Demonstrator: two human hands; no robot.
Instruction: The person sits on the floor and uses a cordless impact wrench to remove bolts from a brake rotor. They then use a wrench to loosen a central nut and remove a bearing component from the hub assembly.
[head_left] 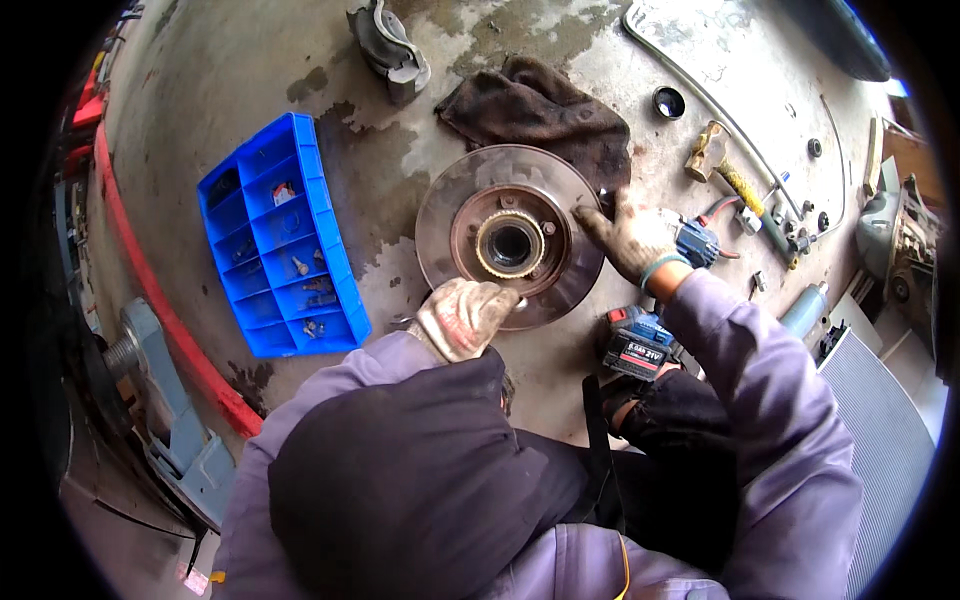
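Note:
A brake disc [452, 205] lies flat on the floor in front of me, with a wheel hub and its toothed ring [510, 243] at its middle. My left hand [462, 318], in a stained work glove, is at the disc's near left edge. Its fingers are curled closed; a small pale tip shows by the fingertips, and I cannot make out what it is. My right hand [632, 240], also gloved, reaches to the disc's right rim with thumb and fingers apart. No object shows in it.
A blue compartment tray [290, 150] with bolts and small parts stands left. A dark rag [540, 115] lies beyond the disc. Right are a hammer [735, 180], a black cap [668, 102], a long bent bar [690, 80], and a cordless power tool [635, 340] near my knee.

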